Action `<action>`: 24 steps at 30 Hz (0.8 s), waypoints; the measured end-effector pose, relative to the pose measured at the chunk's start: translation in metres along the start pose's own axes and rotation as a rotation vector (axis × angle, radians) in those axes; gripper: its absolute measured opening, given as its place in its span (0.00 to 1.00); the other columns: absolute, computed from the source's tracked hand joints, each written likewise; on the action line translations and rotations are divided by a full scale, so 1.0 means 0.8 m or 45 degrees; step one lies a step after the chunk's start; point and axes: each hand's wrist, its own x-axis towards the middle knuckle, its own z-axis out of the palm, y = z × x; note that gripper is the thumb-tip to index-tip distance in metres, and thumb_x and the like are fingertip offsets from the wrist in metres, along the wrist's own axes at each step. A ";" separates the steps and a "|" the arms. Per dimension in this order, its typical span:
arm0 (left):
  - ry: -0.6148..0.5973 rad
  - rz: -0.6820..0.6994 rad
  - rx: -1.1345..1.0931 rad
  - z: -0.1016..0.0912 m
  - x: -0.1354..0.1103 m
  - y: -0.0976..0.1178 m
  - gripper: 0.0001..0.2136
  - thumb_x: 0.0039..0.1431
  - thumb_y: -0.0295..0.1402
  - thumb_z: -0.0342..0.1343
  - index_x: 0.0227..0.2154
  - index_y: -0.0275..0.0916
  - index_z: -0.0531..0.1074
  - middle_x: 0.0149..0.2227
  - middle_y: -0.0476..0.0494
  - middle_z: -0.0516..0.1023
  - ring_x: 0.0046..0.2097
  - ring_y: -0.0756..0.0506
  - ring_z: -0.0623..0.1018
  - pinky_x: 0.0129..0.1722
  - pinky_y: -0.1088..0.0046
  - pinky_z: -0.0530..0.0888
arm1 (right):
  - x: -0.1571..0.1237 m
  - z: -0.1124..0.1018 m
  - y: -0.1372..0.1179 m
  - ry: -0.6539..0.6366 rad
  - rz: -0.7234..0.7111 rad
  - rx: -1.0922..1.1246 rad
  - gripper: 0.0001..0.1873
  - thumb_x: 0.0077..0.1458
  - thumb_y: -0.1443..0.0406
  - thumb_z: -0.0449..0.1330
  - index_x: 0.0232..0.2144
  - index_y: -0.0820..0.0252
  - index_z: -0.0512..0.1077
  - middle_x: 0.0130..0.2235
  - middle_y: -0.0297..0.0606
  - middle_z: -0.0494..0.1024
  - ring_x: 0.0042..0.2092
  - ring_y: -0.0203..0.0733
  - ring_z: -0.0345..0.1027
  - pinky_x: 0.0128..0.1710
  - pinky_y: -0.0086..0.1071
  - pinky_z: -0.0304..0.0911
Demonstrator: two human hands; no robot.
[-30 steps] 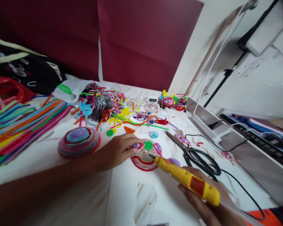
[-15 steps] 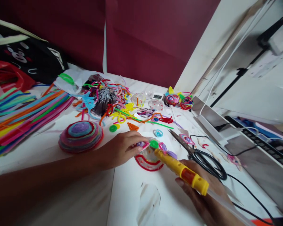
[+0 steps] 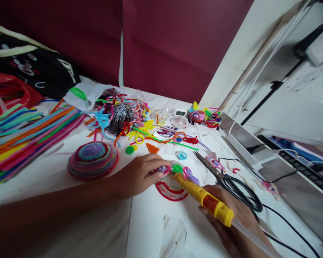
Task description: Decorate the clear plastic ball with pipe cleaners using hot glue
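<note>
My right hand (image 3: 231, 208) is closed around a yellow hot glue gun (image 3: 196, 191), a clear glue stick (image 3: 251, 234) poking out of its back end. The gun's tip points at a clear plastic dome (image 3: 170, 184) edged with red pipe cleaner. Between the thumb and fingers of my left hand (image 3: 138, 175) is a small pink and purple pipe-cleaner coil (image 3: 165, 169), held at the dome's left side. A green coil (image 3: 177, 168) sits at the dome's top, with a purple and pink piece (image 3: 190, 175) to its right. The gun hides part of the dome.
Black-handled scissors (image 3: 228, 182) lie to the right, beside cables. A striped pipe-cleaner dome (image 3: 93, 159) stands left, near bundled pipe cleaners (image 3: 34, 138). Behind are a tangled heap (image 3: 121, 116), an orange triangle (image 3: 152, 148), a blue ring (image 3: 181, 155) and a small digital display (image 3: 180, 113).
The view has shifted slightly, so most things sit a little lower. The glue gun's tip has come slightly closer to the coil in my left hand. Both holds are unchanged.
</note>
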 end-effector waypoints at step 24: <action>0.037 0.001 -0.021 0.006 -0.002 -0.001 0.15 0.61 0.26 0.52 0.49 0.37 0.73 0.44 0.42 0.77 0.46 0.48 0.75 0.47 0.75 0.70 | -0.005 0.006 0.010 -0.012 -0.145 -0.022 0.11 0.61 0.66 0.51 0.47 0.59 0.63 0.37 0.41 0.75 0.36 0.41 0.73 0.32 0.30 0.69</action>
